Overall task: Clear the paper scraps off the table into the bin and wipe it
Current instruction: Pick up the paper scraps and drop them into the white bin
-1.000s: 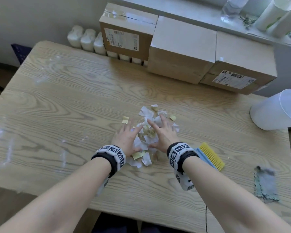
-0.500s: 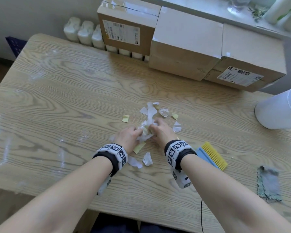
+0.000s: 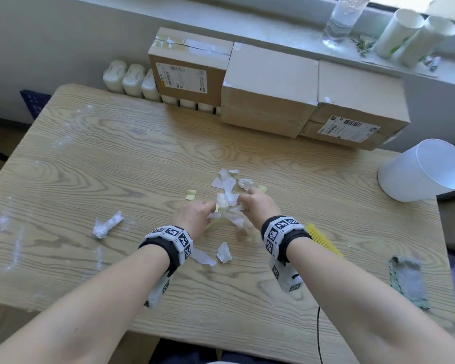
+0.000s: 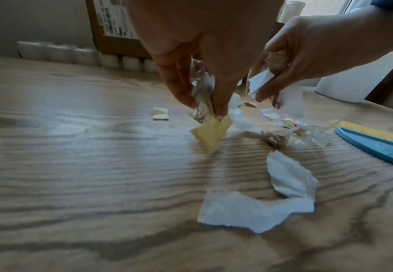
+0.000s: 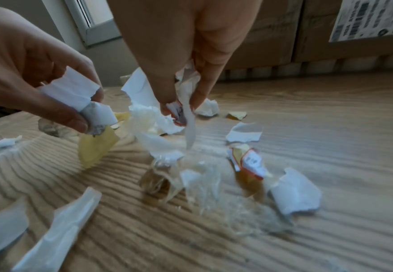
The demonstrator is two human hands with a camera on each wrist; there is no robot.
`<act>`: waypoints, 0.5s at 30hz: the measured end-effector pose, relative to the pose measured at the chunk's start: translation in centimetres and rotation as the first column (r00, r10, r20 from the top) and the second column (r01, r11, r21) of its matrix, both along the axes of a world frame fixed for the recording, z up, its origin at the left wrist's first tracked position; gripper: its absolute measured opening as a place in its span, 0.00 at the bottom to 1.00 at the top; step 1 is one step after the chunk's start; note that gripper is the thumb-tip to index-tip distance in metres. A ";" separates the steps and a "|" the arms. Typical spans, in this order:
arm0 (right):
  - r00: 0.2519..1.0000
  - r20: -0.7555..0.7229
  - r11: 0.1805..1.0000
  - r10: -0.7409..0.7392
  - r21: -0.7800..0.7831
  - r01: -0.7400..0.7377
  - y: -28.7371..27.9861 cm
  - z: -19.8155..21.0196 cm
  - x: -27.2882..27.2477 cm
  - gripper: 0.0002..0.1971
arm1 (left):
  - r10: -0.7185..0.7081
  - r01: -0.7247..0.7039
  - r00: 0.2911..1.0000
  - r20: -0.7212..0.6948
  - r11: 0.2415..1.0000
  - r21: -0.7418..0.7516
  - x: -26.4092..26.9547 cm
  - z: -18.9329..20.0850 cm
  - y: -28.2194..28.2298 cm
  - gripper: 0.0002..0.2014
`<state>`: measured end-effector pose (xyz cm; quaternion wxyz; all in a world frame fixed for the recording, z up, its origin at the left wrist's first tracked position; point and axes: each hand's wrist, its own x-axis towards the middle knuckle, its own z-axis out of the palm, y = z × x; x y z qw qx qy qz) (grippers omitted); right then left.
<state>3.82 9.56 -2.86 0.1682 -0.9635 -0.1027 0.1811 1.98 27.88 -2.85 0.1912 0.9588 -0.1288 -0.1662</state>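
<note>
Two hands are working at the middle of the wooden table, with a white bin lying tipped at its right edge. Left hand is pinching a yellow scrap and clear wrap; right hand is clutching white paper scraps. More scraps are lying around them.

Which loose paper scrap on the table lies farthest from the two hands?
The crumpled white scrap lying alone on the table, out to the side of the left hand. The other loose scraps all cluster close around both hands.
</note>
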 end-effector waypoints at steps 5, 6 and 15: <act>0.998 0.049 0.999 -0.029 0.025 0.028 -1.6 3.2 0.0 0.11 | -0.045 0.044 0.999 0.029 0.999 0.031 0.7 2.9 -1.9 0.08; 0.998 0.051 0.999 -0.033 0.023 0.032 -2.1 4.0 0.1 0.11 | -0.051 0.050 0.998 0.038 0.998 0.025 0.9 3.6 -2.5 0.09; 0.977 0.178 0.993 -0.116 -0.009 0.119 -10.0 11.1 1.2 0.10 | -0.176 0.172 0.965 0.196 0.984 0.042 3.7 8.9 -10.3 0.07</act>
